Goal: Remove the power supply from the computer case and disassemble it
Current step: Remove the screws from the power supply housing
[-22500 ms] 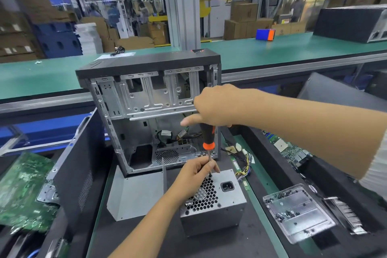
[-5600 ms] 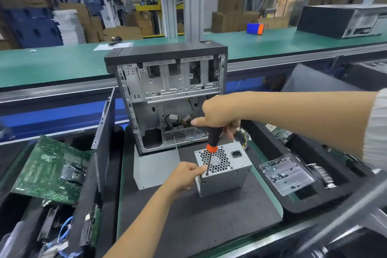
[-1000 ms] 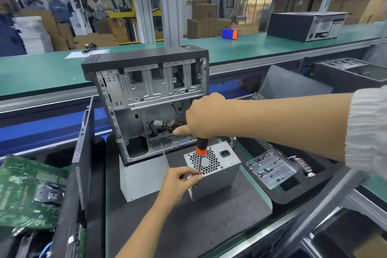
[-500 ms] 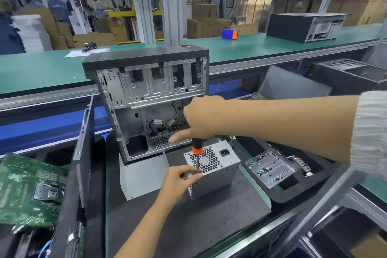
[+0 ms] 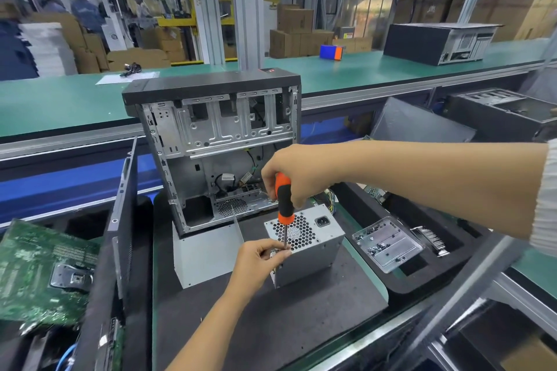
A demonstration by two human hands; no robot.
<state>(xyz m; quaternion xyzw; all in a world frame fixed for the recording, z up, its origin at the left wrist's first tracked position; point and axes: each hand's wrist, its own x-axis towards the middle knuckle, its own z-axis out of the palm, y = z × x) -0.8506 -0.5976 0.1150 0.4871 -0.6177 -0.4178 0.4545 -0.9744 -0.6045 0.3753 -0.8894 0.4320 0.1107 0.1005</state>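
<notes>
Head view: we see both of our hands over a dark mat (image 5: 271,319) on the tabletop.
Right hand (image 5: 297,173): we wrap our fingers round the orange-and-black handle of a screwdriver (image 5: 284,205), which stands nearly upright with its tip down.
Left hand (image 5: 261,259): we pinch thumb and fingertips together at the screwdriver's tip, right at the near top corner of the power supply (image 5: 310,245); whether a screw sits between them we cannot tell.
Power supply: a grey metal box out of the case, resting on the mat under both hands, honeycomb grille and power socket facing up.
Computer case (image 5: 217,141): open and upright just beyond our hands, its metal frame bare, a few loose cables inside.
Right of our hands: a small metal bracket (image 5: 387,245) lies in a black foam tray (image 5: 452,268).
Left of our hands: a dark side panel (image 5: 120,220) stands on edge, and past it a green circuit board (image 5: 36,274).
</notes>
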